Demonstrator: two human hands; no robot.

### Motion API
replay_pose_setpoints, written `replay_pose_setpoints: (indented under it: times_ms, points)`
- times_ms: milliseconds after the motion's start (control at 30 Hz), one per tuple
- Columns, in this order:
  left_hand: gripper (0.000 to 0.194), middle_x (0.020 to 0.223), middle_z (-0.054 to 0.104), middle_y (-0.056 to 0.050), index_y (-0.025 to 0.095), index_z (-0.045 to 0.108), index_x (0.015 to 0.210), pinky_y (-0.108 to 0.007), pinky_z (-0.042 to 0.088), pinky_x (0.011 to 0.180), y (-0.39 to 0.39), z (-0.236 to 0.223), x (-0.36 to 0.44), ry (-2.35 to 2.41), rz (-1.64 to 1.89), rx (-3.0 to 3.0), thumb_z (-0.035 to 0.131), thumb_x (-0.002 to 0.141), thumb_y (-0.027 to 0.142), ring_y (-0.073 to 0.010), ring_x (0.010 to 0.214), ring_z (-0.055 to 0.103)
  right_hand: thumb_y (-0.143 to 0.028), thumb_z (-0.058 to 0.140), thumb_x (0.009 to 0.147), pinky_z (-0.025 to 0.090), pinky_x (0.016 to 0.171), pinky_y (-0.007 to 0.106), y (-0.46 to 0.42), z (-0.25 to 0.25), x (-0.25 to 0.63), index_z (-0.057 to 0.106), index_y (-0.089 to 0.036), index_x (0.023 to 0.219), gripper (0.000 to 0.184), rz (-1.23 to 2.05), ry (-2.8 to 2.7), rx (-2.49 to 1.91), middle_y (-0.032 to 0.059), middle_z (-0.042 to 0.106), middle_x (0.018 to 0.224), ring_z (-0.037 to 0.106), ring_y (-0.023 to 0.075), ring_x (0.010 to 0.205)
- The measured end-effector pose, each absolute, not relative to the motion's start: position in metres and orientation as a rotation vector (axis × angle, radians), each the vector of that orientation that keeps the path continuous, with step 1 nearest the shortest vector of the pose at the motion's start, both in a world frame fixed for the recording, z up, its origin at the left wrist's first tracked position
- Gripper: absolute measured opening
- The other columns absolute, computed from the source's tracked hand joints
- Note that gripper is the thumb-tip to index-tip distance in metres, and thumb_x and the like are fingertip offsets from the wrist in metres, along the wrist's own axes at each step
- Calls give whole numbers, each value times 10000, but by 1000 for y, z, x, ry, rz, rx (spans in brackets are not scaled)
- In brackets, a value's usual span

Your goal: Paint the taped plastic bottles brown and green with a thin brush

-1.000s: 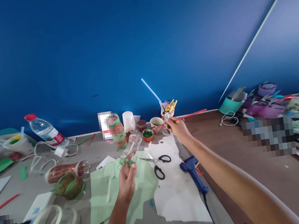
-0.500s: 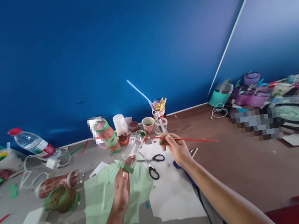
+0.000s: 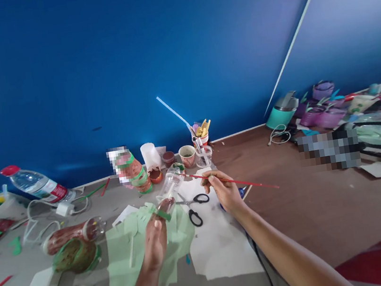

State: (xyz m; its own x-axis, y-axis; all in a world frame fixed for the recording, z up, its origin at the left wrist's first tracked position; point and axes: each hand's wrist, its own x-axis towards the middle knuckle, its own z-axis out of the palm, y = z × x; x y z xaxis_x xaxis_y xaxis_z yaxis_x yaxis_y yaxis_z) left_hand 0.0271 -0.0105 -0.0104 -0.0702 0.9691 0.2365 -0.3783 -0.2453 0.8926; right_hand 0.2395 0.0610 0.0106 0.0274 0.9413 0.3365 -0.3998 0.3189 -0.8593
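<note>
My left hand (image 3: 155,241) is closed round the lower end of a clear plastic bottle (image 3: 172,184), which has brown paint and a green band near my fingers. The bottle tilts away from me, its far end toward the cups. In my right hand (image 3: 223,190) a thin red paintbrush (image 3: 242,181) is pinched, its tip at the bottle's far end; whether it touches I cannot tell. Under the bottle lie green paper sheets (image 3: 120,249), and beside them black-handled scissors (image 3: 195,209) rest on white paper (image 3: 220,248).
A paper cup (image 3: 187,155) and a small brown paint pot (image 3: 168,158) stand by the blue wall. A painted bottle (image 3: 132,171) is left of them. Further left are a water bottle (image 3: 44,184) and a white cable (image 3: 65,209). Purple pots (image 3: 330,117) sit far right.
The view has shifted slightly, so the background sits a little differently. Both hands keep their holds on the bottle and paintbrush, with the brush tip still by the bottle's far end.
</note>
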Motion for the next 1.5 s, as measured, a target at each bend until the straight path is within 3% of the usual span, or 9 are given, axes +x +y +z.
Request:
replay_pose_setpoints:
  times_ms: [233,600,900,1200,1367,1500]
  points:
    - [476,1205,703,-95,219,721,1112,-520,264,1155,-13,-2,30,781,1552,1031,635,806,573,-334,1229,564,-267,541,898,468,561,272,53,14,241,676,-199,917,152,999,-1307,-782,32,673,794,584,122,571]
    - [527,1154,725,-105,199,745,1054,-529,229,1171,-11,4,25,788,1546,833,676,736,613,-353,1243,548,-160,485,860,448,612,283,47,23,247,684,-193,815,207,862,-1488,-826,20,624,728,583,141,608]
    - [567,1193,698,-171,120,725,1076,-490,201,1198,-12,12,15,700,1509,578,587,806,599,-342,1280,524,-165,498,846,435,594,287,47,20,246,687,-200,799,198,880,-1456,-836,17,615,711,574,150,605]
    - [613,1258,645,-229,38,685,1125,-479,269,1182,-7,7,4,488,1462,385,452,893,555,-335,1312,493,-144,486,851,440,604,279,47,14,247,693,-202,829,215,866,-1479,-803,24,652,780,583,144,625]
    - [585,1250,642,-242,3,686,1100,-429,396,1118,-6,7,-4,403,1473,310,450,901,500,-337,1281,523,-130,488,834,448,626,277,48,13,246,690,-206,803,218,831,-1500,-839,25,659,763,596,157,668]
    - [560,1213,667,-235,24,704,1055,-431,426,1095,-6,10,-4,432,1510,299,458,892,499,-339,1256,548,-147,497,841,452,618,283,49,13,247,690,-208,810,205,804,-1476,-869,26,654,762,588,155,645]
